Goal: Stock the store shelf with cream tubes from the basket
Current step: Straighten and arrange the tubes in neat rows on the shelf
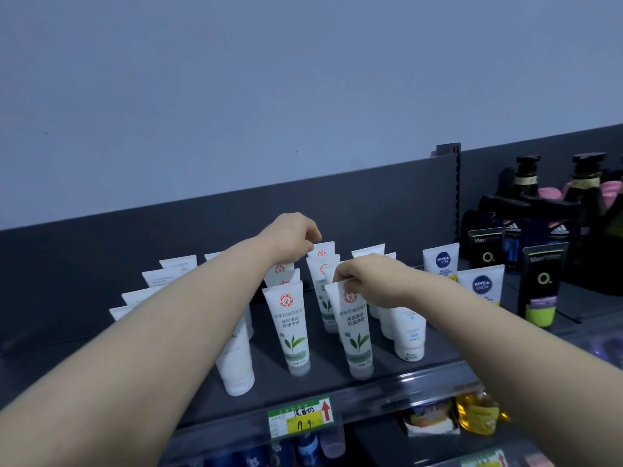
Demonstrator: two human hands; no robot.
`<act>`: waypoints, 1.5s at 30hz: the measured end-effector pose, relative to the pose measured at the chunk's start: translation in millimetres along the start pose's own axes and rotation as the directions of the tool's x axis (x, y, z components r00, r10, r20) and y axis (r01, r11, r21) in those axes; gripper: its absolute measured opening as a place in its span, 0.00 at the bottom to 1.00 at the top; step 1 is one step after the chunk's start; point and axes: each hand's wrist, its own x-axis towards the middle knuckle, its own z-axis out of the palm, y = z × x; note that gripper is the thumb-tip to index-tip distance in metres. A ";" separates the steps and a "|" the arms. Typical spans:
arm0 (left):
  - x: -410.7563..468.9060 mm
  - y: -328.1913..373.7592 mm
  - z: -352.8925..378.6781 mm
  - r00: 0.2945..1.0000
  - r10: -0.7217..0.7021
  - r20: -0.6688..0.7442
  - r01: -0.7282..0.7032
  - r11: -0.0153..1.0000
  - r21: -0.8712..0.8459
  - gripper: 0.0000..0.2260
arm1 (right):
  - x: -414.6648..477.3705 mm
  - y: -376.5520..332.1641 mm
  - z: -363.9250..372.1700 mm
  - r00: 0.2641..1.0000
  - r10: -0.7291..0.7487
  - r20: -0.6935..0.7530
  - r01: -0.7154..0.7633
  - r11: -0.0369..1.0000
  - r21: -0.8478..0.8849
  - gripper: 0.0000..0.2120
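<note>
Cream tubes (292, 326) with a red seal and a green leaf stand cap-down in two rows running back from the shelf's front. Plain white tubes (236, 365) crowd them on the left and more on the right (the left forearm hides part of that left group). Farther right stand Nivea Men tubes (441, 262), black tubes (539, 288) and dark pump bottles (526, 176).

The right hand (367, 281) pinches the crimped top of the front tube (357, 335), which leans slightly left. The left hand (291, 235) curls its fingers down onto the top edge of a rear tube (323, 252); whether it grips it, I cannot tell.

The shelf (135, 358) is dark grey, with a green and yellow price tag (301, 417) on its front edge and a pale wall (236, 79) above.
</note>
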 end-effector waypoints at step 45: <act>11.9 -21.4 6.8 0.988 -0.112 -0.106 0.106 0.993 -0.059 0.13 | 0.1 -15.6 -13.9 0.921 -0.048 -0.386 0.016 0.996 -0.086 0.14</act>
